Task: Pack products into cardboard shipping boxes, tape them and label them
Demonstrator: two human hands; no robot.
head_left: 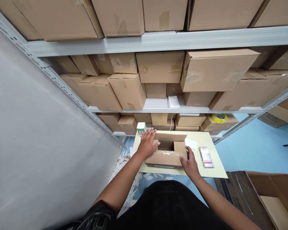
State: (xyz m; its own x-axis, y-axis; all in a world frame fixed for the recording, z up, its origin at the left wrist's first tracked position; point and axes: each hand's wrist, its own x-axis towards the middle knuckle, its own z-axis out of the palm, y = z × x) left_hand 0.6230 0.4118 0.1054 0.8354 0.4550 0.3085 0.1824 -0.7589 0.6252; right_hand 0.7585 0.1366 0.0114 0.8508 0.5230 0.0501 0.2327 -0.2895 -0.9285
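An open cardboard box (165,158) sits on a small pale yellow table (206,171), its far flap raised and clear tape along its near top edge. My left hand (147,143) lies over the box's left end, fingers stretched forward and thumb at the opening. With the thumb on the near face and fingers around the right end, my right hand (190,163) grips the box. A small dark purple thing shows by its fingers, too hidden to name. Just beyond my left fingertips stands a small white and green carton (141,127).
Metal shelves (158,41) packed with cardboard boxes rise ahead. A yellow tape roll (219,118) rests on a lower box. White paper (191,143) and a blurred-out item (206,157) lie on the table's right. A large open carton (247,191) stands lower right; paper strips (129,179) litter the floor.
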